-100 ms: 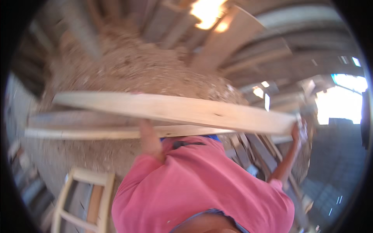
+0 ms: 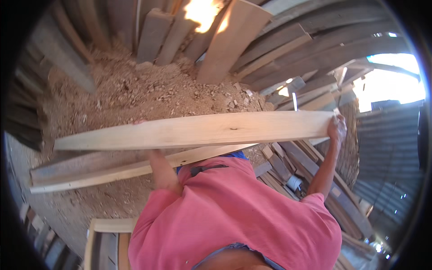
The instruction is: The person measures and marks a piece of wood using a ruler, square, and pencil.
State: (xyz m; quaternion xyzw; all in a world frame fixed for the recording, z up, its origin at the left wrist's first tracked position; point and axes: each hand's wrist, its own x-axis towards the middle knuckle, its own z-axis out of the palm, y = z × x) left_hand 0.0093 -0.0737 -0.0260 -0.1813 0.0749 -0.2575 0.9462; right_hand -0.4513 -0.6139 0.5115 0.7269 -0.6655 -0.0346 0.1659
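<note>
While my right hand grips the pale plank end at three o'clock, my left hand, mostly hidden, supports it underneath above sawdust.

A long plank runs across the middle of the view from left to right, held up in the air. The right hand grips its right end; the left hand is almost hidden behind the plank, left of its middle, with the forearm coming up from below. Under and just in front of it lies a second plank, resting on the ground and slanting down to the left. Behind both rises a sawdust heap. Boards lean upright beyond the heap. A stack of offcuts lies on the ground at the right, below the plank's right end. A wooden frame sits at the lower left.
</note>
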